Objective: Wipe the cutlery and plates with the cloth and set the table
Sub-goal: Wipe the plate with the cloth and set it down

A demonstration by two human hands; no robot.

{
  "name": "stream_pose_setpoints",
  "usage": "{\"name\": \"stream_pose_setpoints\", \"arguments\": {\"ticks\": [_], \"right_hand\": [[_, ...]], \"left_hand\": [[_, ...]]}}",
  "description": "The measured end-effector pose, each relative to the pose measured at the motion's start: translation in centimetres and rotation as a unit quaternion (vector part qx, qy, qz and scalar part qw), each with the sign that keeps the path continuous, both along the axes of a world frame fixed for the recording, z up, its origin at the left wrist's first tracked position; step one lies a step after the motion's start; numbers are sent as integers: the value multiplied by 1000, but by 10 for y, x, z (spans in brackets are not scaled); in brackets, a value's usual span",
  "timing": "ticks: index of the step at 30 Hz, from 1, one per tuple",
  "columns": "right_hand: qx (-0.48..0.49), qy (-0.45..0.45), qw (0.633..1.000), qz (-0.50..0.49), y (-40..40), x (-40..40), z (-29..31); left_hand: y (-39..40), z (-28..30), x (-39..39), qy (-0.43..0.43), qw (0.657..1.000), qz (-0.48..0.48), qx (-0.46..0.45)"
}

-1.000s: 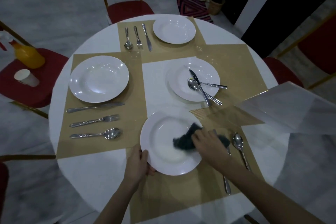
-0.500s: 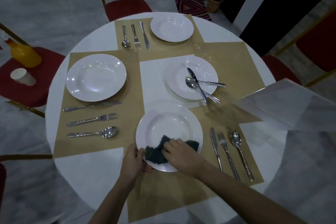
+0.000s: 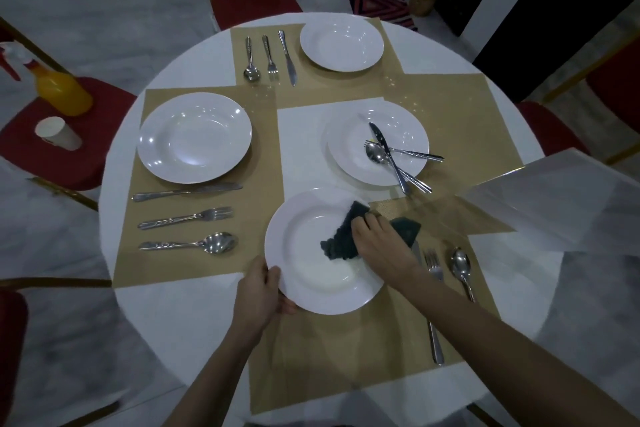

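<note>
- My left hand (image 3: 259,291) grips the plate (image 3: 311,274) rim at eight o'clock, on the bench's near mat.
- My right hand (image 3: 379,243) presses the cloth (image 3: 341,241) at three o'clock, fingers clamped on it.
- Best to sweep full circles with the rim held steady.

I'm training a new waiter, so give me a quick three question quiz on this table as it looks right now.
1. True or false: the left hand grips the rim of the near plate.
2. What does the right hand press on that plate? A) sponge B) dark cloth C) paper napkin
3. Which plate has cutlery lying across it?

Key:
1. True.
2. B, the dark cloth.
3. The middle plate, which carries a knife, a spoon and a fork.
</note>
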State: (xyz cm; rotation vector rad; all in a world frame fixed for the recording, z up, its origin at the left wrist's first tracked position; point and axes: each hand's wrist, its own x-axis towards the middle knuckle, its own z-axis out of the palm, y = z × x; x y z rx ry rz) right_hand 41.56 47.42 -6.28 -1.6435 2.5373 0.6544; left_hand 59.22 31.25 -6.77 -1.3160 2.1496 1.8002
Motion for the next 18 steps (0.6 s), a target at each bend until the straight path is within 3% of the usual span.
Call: {"name": "stream_pose_setpoints", "arguments": {"ticks": [6,12,18], "right_hand": [[40,-30,999,13,7,30,0],[-43,-217,975,-8,-1,91,-4],[-58,-220,973,-34,-35,108,-21]], "left_hand": [[-3,-3,-2,-7,1000,24,8],[1,-8,1,-33,999,16,-15],[6,-13,13,-65,996,6,-57]]}}
